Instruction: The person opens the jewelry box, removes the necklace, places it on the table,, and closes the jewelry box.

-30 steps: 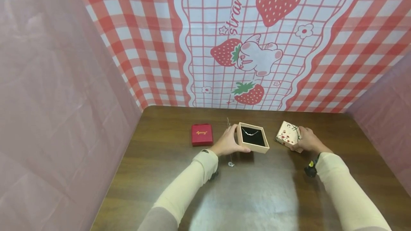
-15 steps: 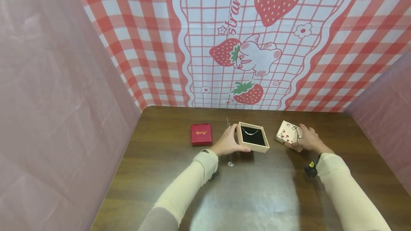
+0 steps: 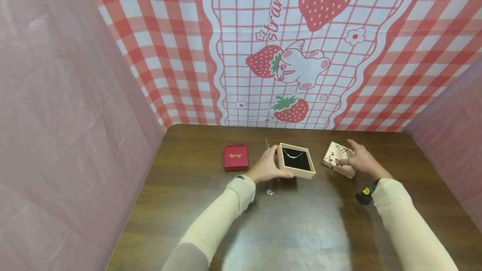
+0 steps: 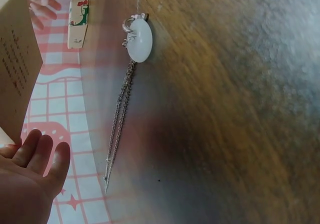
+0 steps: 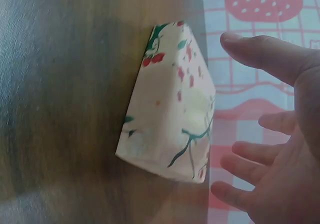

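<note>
My left hand (image 3: 266,167) grips the left side of a cream box base (image 3: 303,174), tilted just above the table. Inside it a silver necklace (image 3: 293,156) lies on a black pad (image 3: 299,164). In the left wrist view the box's printed underside (image 4: 17,69) shows beside my fingers. The floral box lid (image 5: 170,104) rests on the table to the right. Over its right edge my right hand (image 3: 362,163) spreads its fingers, and the right wrist view shows the hand (image 5: 280,139) apart from the lid. Another necklace with a white oval pendant (image 4: 140,40) lies under my left hand, its chain (image 4: 120,104) stretched away.
A closed red jewelry box (image 3: 236,158) with gold lettering sits left of my left hand. The brown wooden table (image 3: 196,195) ends at a strawberry-patterned cloth (image 3: 233,74) behind. Pink cloth walls (image 3: 75,137) stand on both sides.
My right hand has let go of the floral lid, its fingers spreading and lifting off. The lid stays in place. My left hand and the box base have barely moved.
</note>
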A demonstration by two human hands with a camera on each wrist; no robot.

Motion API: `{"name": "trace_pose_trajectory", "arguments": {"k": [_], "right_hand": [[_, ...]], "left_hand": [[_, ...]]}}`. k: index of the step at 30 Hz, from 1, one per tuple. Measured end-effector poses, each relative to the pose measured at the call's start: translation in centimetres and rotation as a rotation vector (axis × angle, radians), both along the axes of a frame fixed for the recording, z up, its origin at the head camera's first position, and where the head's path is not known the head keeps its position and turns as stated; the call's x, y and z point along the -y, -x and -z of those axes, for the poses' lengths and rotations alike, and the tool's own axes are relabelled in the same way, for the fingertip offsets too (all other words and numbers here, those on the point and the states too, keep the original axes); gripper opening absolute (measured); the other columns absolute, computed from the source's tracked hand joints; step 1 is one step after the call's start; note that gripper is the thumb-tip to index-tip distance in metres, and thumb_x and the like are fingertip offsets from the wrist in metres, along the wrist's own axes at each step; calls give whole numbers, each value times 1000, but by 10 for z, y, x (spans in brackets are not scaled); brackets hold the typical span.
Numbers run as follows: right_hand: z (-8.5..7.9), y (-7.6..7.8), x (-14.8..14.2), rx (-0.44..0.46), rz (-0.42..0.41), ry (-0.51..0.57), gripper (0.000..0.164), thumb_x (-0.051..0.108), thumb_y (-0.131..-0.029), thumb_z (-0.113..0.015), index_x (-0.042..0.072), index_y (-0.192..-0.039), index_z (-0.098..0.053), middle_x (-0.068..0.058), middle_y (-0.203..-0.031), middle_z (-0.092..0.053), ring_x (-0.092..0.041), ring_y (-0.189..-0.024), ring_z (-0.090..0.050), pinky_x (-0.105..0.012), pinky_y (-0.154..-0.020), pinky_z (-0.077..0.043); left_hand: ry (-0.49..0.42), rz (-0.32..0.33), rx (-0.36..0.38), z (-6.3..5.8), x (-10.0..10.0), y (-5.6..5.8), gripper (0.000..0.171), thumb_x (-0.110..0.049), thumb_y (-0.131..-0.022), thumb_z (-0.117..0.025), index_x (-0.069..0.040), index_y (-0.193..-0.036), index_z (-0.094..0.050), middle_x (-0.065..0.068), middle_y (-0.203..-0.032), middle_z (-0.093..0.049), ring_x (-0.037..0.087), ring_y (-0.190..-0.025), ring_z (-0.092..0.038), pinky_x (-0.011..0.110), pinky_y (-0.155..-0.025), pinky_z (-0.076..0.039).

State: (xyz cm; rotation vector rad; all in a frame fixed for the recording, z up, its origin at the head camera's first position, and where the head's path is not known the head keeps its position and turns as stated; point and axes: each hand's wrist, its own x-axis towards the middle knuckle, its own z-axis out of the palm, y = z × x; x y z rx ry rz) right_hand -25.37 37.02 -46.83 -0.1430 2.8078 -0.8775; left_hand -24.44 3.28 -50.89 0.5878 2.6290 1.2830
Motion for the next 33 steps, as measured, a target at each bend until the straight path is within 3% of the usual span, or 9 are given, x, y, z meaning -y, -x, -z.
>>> {"name": "trace_pose_trajectory", "arguments": {"k": [5,11,23,28,33], "right_hand": [[-5,-2,9,2,-34,104,94,21,-86,-71,-17,-147,-11,-43,-149,-19,-61,-133,-27,-69,-107,-27],[-11,-7,19,10,-40,178,80,24,-94,-59,-13,-149,-14,-41,-147,-27,-57,-130,-34,-66,-104,-34],[-17,-13,40,16,-81,196,76,37,-98,-56,-4,-152,-20,-33,-149,-33,-51,-133,-38,-62,-103,-40],[-21,-17,48,-1,-113,194,72,34,-98,-56,-2,-152,-24,-31,-148,-38,-49,-132,-42,-53,-95,-48],[-26,-21,57,3,-136,243,74,29,-95,-60,-1,-152,-24,-31,-147,-39,-50,-131,-42,-55,-93,-50]], "left_hand": [[-8,0,-5,0,0,0,109,-48,-63,-88,-11,-149,-30,10,-144,-46,23,-136,-43,43,-112,-39],[-14,-3,-19,0,0,1,108,-49,-62,-88,-11,-147,-32,9,-140,-48,21,-134,-44,41,-112,-40],[-31,8,-17,-2,1,0,105,-47,-63,-88,-12,-146,-33,9,-137,-49,21,-132,-46,41,-111,-41],[-27,6,-16,-4,1,-1,105,-47,-63,-88,-12,-146,-33,8,-139,-49,20,-132,-45,41,-111,-41],[-25,3,-9,-7,1,-2,108,-47,-63,-88,-12,-148,-31,9,-142,-47,21,-133,-44,42,-111,-41]]}}
